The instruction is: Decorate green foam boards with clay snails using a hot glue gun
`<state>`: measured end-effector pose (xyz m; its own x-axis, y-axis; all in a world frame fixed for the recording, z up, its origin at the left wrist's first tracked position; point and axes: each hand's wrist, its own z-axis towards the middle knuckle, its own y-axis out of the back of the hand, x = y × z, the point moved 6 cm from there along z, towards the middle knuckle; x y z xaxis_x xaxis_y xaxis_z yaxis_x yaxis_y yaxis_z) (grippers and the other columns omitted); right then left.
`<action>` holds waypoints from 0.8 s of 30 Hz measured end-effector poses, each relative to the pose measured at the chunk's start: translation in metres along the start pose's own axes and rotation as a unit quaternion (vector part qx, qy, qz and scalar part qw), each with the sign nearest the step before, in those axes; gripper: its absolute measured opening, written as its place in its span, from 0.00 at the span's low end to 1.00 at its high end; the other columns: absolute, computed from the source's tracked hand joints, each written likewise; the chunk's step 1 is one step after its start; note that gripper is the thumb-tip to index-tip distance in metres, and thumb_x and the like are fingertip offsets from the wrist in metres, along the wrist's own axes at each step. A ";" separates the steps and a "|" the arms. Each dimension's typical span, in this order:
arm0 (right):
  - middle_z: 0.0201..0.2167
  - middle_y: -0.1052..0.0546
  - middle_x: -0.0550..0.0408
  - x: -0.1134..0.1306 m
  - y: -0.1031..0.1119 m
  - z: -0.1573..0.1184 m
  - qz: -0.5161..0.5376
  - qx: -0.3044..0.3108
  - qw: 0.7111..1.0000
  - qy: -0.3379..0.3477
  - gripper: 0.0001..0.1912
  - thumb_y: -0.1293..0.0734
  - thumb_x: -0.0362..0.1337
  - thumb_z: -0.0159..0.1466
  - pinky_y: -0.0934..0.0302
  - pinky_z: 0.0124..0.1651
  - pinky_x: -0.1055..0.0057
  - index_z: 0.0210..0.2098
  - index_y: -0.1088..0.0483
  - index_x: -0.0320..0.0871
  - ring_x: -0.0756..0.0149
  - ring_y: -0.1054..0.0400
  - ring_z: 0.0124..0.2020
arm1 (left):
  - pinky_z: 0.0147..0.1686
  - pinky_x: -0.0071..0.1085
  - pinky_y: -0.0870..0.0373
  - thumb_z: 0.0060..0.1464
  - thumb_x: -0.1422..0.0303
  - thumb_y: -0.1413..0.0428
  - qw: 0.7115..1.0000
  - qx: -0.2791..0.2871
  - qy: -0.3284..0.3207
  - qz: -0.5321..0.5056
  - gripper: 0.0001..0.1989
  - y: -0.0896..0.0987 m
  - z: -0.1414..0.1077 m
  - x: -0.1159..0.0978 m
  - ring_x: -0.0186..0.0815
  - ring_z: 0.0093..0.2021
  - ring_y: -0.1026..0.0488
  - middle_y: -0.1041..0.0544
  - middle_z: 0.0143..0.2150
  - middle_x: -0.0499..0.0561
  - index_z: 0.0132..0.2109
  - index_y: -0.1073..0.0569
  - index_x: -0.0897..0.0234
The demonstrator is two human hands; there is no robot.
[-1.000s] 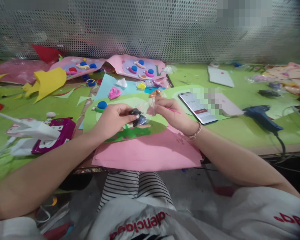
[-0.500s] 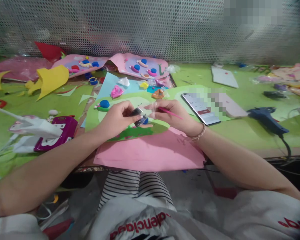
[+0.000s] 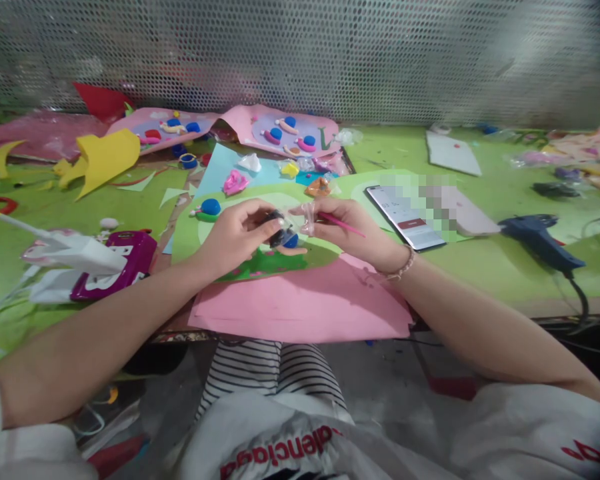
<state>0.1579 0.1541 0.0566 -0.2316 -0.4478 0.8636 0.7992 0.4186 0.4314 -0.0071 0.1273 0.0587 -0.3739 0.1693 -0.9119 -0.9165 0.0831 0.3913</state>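
Observation:
Between thumb and fingers, my left hand grips a small clear plastic bag with black clay in it. My right hand pinches the bag's gathered clear end and also holds a thin pink stick that points down to the right. Both hands are over a green paper scene. On that paper sit a blue-and-green clay snail at the left and another blue clay piece with a beige strip, partly hidden behind the bag.
Pink sheets lie at the near edge. To the right are a phone and a blue glue gun with a cord. Leftward sits a purple power strip with plugs. Wrapped pink clay and orange clay lie beyond my hands.
The bag has turned slightly between my hands, and more of its clear plastic shows. My hands stay nearly in place; the whole view has shifted a little.

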 end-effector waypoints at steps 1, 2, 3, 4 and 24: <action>0.35 0.25 0.51 0.001 0.000 0.000 -0.006 -0.002 1.000 0.007 0.15 0.31 0.45 0.61 0.35 0.42 0.67 0.42 0.25 0.40 0.67 0.32 0.37 | 0.28 0.24 0.30 0.54 0.66 0.43 1.000 -0.001 0.000 0.002 0.07 0.000 0.000 0.000 0.31 0.31 0.28 0.24 0.32 0.48 0.38 0.27 0.65; 0.35 0.25 0.52 0.001 0.000 0.000 -0.015 -0.003 1.000 0.015 0.14 0.32 0.44 0.61 0.36 0.42 0.68 0.41 0.25 0.40 0.67 0.32 0.37 | 0.28 0.24 0.30 0.54 0.67 0.44 1.000 0.000 0.000 0.006 0.07 0.000 -0.001 0.001 0.31 0.30 0.28 0.24 0.31 0.48 0.38 0.26 0.65; 0.34 0.25 0.52 0.002 0.000 -0.001 -0.026 -0.003 0.999 0.025 0.13 0.32 0.43 0.62 0.36 0.42 0.68 0.41 0.25 0.40 0.67 0.33 0.37 | 0.28 0.24 0.30 0.54 0.67 0.44 1.000 0.002 -0.002 0.013 0.06 0.000 -0.001 0.001 0.31 0.30 0.28 0.25 0.30 0.48 0.37 0.26 0.65; 0.34 0.26 0.52 0.004 0.000 -0.001 -0.040 -0.004 0.999 0.036 0.12 0.32 0.42 0.62 0.36 0.41 0.69 0.40 0.25 0.40 0.67 0.33 0.36 | 0.28 0.24 0.30 0.54 0.68 0.44 1.000 0.005 -0.005 0.019 0.06 0.000 0.000 0.001 0.31 0.29 0.28 0.25 0.29 0.47 0.36 0.26 0.65; 0.27 0.31 0.55 0.016 -0.008 -0.006 -0.107 -0.030 0.985 0.131 0.09 0.37 0.38 0.66 0.43 0.34 0.72 0.34 0.27 0.41 0.70 0.37 0.29 | 0.30 0.25 0.33 0.53 0.71 0.46 0.997 0.073 -0.034 -0.020 0.03 -0.012 0.001 0.002 0.30 0.28 0.31 0.28 0.29 0.47 0.33 0.30 0.65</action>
<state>0.1510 0.1392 0.0653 -0.2549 -0.7122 0.6541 0.7808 0.2475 0.5737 0.0033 0.1278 0.0520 -0.3229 0.2287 -0.9184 -0.8978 0.2331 0.3737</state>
